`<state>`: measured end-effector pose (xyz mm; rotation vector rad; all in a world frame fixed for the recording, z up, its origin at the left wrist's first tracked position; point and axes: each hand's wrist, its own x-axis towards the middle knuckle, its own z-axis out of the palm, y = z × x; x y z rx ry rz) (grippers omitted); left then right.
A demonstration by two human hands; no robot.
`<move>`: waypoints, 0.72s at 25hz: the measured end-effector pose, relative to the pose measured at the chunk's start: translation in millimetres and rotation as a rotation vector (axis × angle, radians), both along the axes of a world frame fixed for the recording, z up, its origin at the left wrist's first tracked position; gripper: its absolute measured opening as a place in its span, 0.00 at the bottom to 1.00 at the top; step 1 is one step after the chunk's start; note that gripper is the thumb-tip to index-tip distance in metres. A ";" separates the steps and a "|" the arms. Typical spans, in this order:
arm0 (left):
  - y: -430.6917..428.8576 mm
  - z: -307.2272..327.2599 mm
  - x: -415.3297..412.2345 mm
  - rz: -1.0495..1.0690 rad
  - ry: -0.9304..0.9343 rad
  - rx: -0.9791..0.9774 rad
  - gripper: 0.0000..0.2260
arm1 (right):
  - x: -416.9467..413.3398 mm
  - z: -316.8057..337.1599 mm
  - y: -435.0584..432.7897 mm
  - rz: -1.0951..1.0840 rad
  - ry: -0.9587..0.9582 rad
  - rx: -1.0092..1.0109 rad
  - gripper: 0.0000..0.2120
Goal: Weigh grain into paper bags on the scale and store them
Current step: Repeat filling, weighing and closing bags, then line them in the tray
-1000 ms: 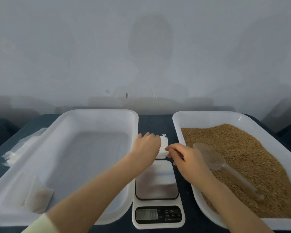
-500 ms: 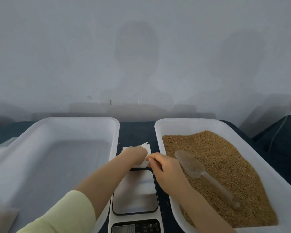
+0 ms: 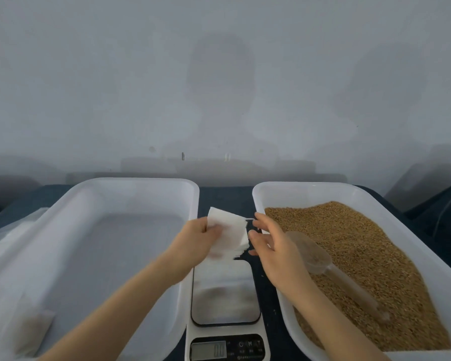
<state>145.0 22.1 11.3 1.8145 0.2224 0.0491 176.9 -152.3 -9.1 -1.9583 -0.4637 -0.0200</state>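
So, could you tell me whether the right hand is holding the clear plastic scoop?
No, the clear plastic scoop lies on the grain while the right hand hovers open beside the white paper bags.

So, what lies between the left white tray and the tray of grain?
In the head view, the scale stands between the left tray and the grain tray. Past its far edge, the left hand holds white paper bags.
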 end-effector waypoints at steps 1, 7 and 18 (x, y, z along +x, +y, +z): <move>2.5 -0.1 -11.0 -0.066 0.025 -0.146 0.10 | -0.4 1.9 3.7 0.055 0.073 0.032 0.19; 4.6 -6.8 -31.3 -0.219 0.059 -0.106 0.09 | -1.7 9.0 7.4 0.072 0.003 0.069 0.08; 4.0 -5.5 -31.1 -0.065 0.090 0.097 0.04 | -8.8 1.6 9.6 0.115 -0.126 -0.054 0.15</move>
